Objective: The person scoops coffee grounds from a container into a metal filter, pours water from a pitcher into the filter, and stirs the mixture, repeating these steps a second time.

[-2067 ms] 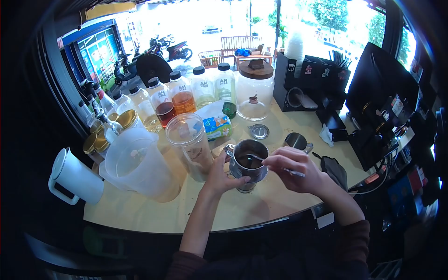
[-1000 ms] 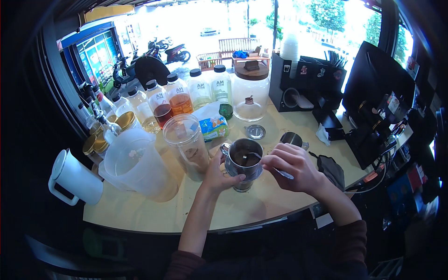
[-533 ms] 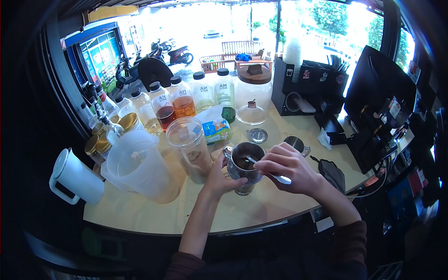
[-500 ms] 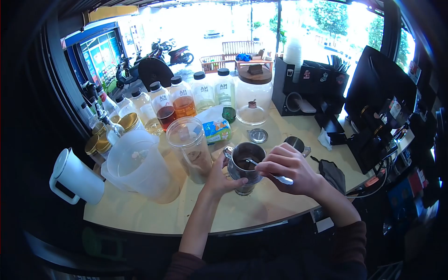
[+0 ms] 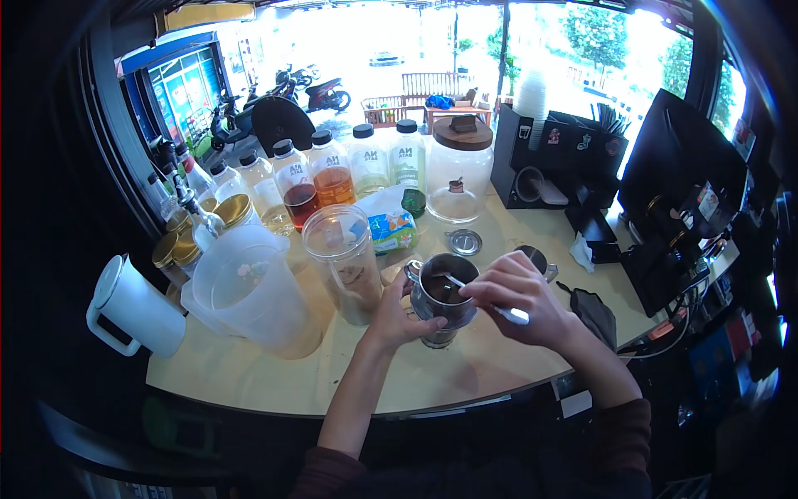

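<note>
My left hand [image 5: 392,318] is wrapped round the side of a metal cup [image 5: 449,313], thumb across its front. The cup has a loop handle on its left, and its inside looks dark brown. My right hand [image 5: 525,298] pinches a spoon [image 5: 515,316], whose lower end reaches into the cup while the pale handle end sticks out under my fingers. Just left of my left hand stands a tall clear canister [image 5: 339,262] with brownish contents low inside. A round metal lid [image 5: 465,242] lies beyond the cup. Partly hidden behind my right hand is another metal cup [image 5: 549,271].
A large translucent pitcher [image 5: 253,291] and a white jug [image 5: 141,308] stand on the counter [image 5: 249,387] to the left. Several black-capped bottles [image 5: 334,185], a tissue pack [image 5: 392,232] and a wooden-lidded jar [image 5: 459,183] line the back. A black monitor [image 5: 677,175] is at the right.
The spoon's lower end has shifted a little inside the cup as my right hand moved slightly. My left hand keeps its grip. The whole view has shifted slightly.
</note>
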A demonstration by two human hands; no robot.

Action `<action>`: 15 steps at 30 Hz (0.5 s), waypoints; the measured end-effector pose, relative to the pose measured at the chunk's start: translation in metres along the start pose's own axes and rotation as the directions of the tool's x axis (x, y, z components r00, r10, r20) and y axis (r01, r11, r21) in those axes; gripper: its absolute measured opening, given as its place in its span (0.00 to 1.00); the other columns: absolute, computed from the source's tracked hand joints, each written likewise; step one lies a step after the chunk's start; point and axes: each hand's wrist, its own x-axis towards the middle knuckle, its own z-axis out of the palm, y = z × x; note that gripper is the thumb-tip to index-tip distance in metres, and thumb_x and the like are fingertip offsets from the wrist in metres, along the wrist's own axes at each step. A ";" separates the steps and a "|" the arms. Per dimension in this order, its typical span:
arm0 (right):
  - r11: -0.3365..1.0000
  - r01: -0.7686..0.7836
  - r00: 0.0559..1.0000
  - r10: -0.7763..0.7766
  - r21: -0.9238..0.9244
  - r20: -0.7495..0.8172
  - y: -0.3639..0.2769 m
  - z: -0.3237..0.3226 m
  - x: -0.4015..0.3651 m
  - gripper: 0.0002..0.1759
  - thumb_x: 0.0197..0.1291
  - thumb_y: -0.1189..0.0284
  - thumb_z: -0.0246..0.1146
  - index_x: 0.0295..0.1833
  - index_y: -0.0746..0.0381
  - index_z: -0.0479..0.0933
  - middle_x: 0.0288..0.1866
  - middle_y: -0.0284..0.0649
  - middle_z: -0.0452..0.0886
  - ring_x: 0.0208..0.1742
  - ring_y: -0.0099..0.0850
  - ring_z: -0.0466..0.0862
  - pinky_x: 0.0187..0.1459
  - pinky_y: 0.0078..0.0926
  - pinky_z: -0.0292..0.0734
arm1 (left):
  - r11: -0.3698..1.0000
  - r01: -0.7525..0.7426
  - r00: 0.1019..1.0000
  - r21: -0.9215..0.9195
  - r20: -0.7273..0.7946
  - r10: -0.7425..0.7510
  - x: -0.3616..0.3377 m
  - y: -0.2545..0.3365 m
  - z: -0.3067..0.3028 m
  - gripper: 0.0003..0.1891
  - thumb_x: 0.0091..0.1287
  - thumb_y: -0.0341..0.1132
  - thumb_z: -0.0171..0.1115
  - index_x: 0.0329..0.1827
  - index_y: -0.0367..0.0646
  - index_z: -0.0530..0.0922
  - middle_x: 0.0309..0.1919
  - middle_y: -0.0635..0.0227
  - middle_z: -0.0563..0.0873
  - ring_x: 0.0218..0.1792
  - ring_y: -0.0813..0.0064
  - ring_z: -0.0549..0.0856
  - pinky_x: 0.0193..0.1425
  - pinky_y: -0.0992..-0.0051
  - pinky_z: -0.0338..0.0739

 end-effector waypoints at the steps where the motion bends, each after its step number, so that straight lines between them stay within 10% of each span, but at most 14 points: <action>1: 0.999 0.016 1.000 -0.016 0.047 0.014 -0.001 0.001 -0.001 0.16 0.46 0.77 0.70 0.42 0.56 0.77 0.33 0.30 0.79 0.41 0.31 0.79 0.47 0.33 0.70 | 1.000 -0.001 1.000 0.001 -0.002 0.001 0.000 -0.002 0.000 0.46 0.38 0.43 0.83 0.62 0.40 0.68 0.55 0.62 0.79 0.61 0.66 0.78 0.69 0.65 0.67; 15: 0.998 -0.034 0.996 0.031 -0.044 -0.082 0.000 -0.001 0.000 0.11 0.51 0.79 0.69 0.41 0.57 0.80 0.31 0.31 0.79 0.36 0.30 0.79 0.43 0.30 0.69 | 1.000 -0.030 1.000 0.010 0.000 0.030 0.001 0.002 0.001 0.44 0.38 0.43 0.82 0.60 0.39 0.69 0.54 0.62 0.80 0.59 0.67 0.79 0.70 0.64 0.67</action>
